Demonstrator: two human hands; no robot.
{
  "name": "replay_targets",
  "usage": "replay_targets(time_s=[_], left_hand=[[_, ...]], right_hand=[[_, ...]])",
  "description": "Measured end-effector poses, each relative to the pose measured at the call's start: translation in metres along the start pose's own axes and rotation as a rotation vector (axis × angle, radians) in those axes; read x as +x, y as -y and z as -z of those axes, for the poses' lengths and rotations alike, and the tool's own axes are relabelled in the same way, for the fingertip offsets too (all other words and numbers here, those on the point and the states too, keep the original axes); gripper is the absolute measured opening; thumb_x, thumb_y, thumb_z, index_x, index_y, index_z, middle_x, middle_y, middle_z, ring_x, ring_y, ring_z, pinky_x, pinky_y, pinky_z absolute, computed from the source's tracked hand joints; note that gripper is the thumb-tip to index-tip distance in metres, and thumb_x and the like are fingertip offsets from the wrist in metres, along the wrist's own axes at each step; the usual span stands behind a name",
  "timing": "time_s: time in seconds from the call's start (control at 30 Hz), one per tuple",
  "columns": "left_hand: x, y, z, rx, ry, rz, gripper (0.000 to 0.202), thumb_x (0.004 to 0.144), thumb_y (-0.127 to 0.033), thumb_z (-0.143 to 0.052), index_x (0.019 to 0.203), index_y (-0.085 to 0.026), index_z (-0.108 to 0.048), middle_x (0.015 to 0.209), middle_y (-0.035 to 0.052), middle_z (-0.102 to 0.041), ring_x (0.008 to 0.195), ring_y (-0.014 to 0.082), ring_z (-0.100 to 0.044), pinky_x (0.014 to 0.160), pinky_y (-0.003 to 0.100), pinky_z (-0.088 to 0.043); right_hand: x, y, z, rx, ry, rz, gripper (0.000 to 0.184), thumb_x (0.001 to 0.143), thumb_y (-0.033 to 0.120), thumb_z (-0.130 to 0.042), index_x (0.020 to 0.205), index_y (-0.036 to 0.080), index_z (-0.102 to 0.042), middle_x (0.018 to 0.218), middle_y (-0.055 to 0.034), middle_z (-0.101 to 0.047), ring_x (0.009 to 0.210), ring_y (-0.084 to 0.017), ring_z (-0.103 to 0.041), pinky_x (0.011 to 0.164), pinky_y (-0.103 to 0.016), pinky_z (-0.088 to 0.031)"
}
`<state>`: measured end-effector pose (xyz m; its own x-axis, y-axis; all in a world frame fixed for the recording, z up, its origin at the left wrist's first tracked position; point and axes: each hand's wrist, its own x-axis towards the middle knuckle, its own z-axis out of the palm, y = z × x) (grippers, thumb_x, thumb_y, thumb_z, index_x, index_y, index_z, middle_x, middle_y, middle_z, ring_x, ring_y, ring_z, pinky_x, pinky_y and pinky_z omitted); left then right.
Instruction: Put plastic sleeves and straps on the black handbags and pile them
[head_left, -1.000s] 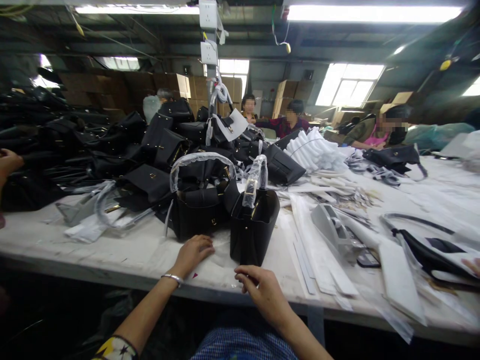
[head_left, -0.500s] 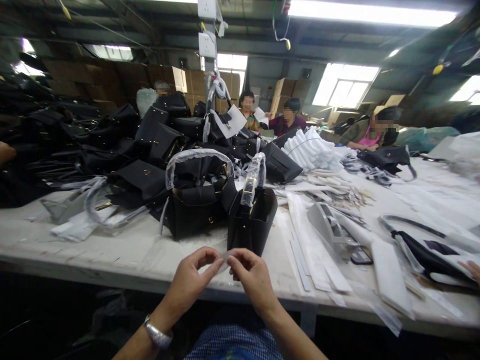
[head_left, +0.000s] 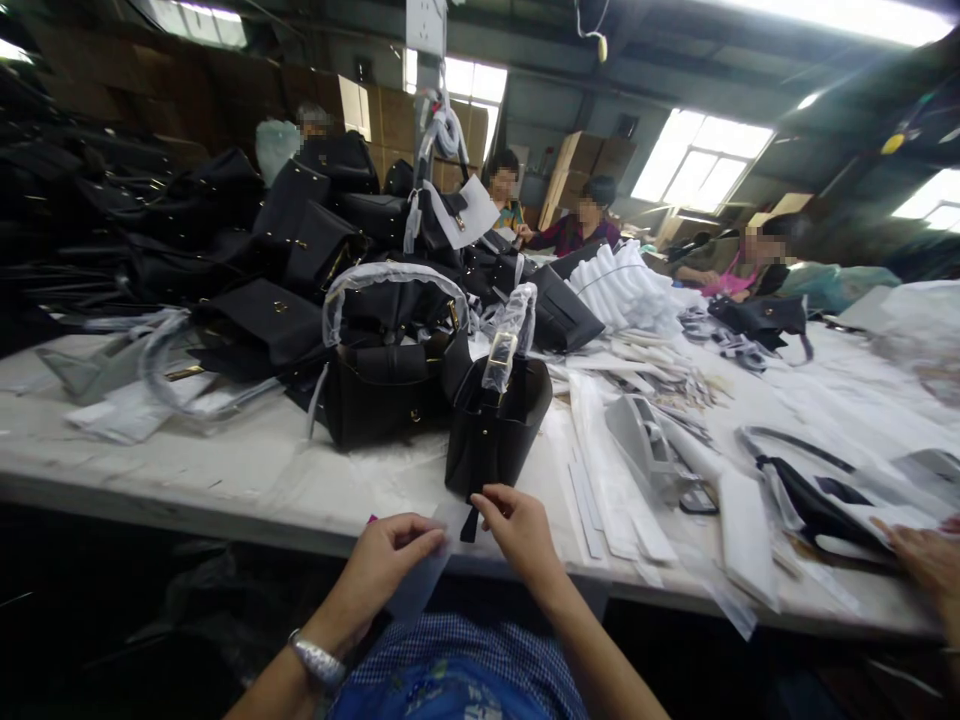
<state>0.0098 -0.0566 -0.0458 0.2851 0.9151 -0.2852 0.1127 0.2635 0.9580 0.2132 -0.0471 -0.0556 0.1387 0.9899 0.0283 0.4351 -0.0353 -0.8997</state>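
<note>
The left hand (head_left: pixel 379 565) pinches a translucent sheet (head_left: pixel 421 588) between thumb and fingers, apparently to control its limp, thin film near the table's front edge. The right hand (head_left: pixel 523 532) pinches a small black strip (head_left: pixel 469 525) by its top, so it hangs, narrow above and flared below. Just beyond, 2 black bags, a narrow-side-on bag (head_left: pixel 487 450) and a wider bag (head_left: pixel 379 400), stand on the white table (head_left: pixel 225 455), seemingly stiff enough to hold shape. Crinkled clear wrap (head_left: pixel 397 271) covers their handles, likely against scuffs.
</note>
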Motion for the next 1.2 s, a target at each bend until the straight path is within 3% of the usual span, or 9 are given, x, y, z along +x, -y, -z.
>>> replay_targets(time_s=[0.17, 0.47, 0.7, 0.83, 1.03, 1.2], left_hand=[[-0.003, 0.007, 0.008, -0.016, -0.054, 0.014, 0.022, 0.071, -0.036, -0.076, 0.070, -0.015, -0.069, 0.066, -0.0002, -0.068, 0.064, 0.0148, -0.059, 0.063, 0.023, -0.044], [-0.023, 0.035, 0.016, -0.029, -0.107, 0.012, 0.020, 0.068, -0.034, -0.078, 0.071, -0.016, -0.070, 0.072, 0.0040, -0.072, 0.072, 0.0204, -0.065, 0.069, 0.028, -0.048], [-0.018, 0.034, 0.011, -0.050, -0.111, -0.026, 0.022, 0.070, -0.035, -0.078, 0.079, -0.015, -0.073, 0.080, 0.0068, -0.076, 0.079, 0.0223, -0.068, 0.073, 0.028, -0.049], [-0.014, 0.031, 0.002, -0.174, -0.095, 0.000, 0.025, 0.072, -0.035, -0.078, 0.086, -0.015, -0.075, 0.087, 0.0080, -0.077, 0.083, 0.0223, -0.069, 0.075, 0.027, -0.050], [-0.011, 0.028, -0.017, -0.368, -0.037, 0.093, 0.031, 0.074, -0.039, -0.077, 0.094, -0.014, -0.075, 0.084, 0.0071, -0.077, 0.075, 0.0186, -0.068, 0.067, 0.024, -0.049], [-0.017, 0.037, -0.020, -0.387, -0.109, 0.091, 0.032, 0.074, -0.038, -0.077, 0.097, -0.015, -0.076, 0.093, 0.0082, -0.078, 0.086, 0.0217, -0.070, 0.075, 0.026, -0.052]], right_hand=[[-0.003, 0.016, 0.001, 0.195, 0.090, -0.048, 0.026, 0.082, 0.041, -0.068, 0.082, 0.015, -0.071, 0.058, -0.0007, -0.065, 0.057, -0.015, -0.063, 0.058, -0.024, -0.048], [-0.022, 0.036, -0.018, 0.486, -0.080, -0.098, 0.028, 0.082, 0.042, -0.070, 0.091, 0.015, -0.069, 0.063, -0.0023, -0.070, 0.062, -0.015, -0.066, 0.063, -0.024, -0.052], [-0.022, 0.039, -0.027, 0.420, -0.080, -0.114, 0.027, 0.082, 0.042, -0.070, 0.085, 0.015, -0.068, 0.061, -0.0024, -0.070, 0.059, -0.014, -0.067, 0.062, -0.023, -0.053], [-0.022, 0.036, -0.027, 0.368, -0.086, -0.078, 0.026, 0.082, 0.041, -0.069, 0.083, 0.016, -0.068, 0.061, -0.0018, -0.069, 0.057, -0.014, -0.064, 0.059, -0.023, -0.051], [-0.018, 0.028, -0.027, 0.310, -0.145, -0.013, 0.022, 0.083, 0.039, -0.069, 0.079, 0.018, -0.067, 0.062, 0.0012, -0.064, 0.061, -0.014, -0.062, 0.061, -0.023, -0.048], [-0.019, 0.026, -0.025, 0.307, -0.169, -0.021, 0.023, 0.083, 0.040, -0.067, 0.080, 0.017, -0.067, 0.064, 0.0006, -0.064, 0.061, -0.014, -0.061, 0.060, -0.023, -0.048]])
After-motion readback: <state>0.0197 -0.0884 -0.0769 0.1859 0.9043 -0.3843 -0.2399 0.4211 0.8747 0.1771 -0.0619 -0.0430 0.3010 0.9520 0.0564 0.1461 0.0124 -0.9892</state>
